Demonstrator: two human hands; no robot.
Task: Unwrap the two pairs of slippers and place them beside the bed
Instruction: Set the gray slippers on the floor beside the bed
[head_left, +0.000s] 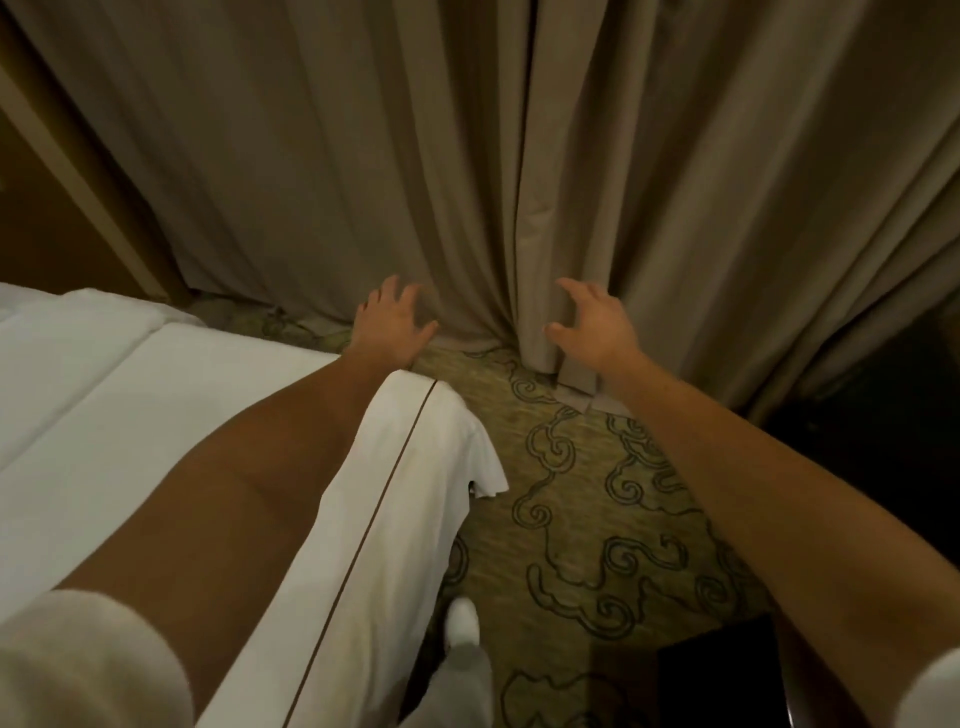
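Observation:
No slippers or wrapping show in this view. The bed (156, 395) with white sheets and a thin dark trim line fills the lower left. Both my arms reach forward over the bed's corner and the carpet. My left hand (389, 325) is empty with fingers spread, just past the bed's far corner and close to the curtain hem. My right hand (592, 325) is also empty, fingers apart and curled, right in front of the curtain fold.
Beige floor-length curtains (467, 156) hang straight ahead, hems bunched on the green patterned carpet (582, 493). My foot in a white shoe (462, 621) stands beside the bed. Dark furniture (883, 415) stands at the right, and a dark object (722, 670) lies at the lower right.

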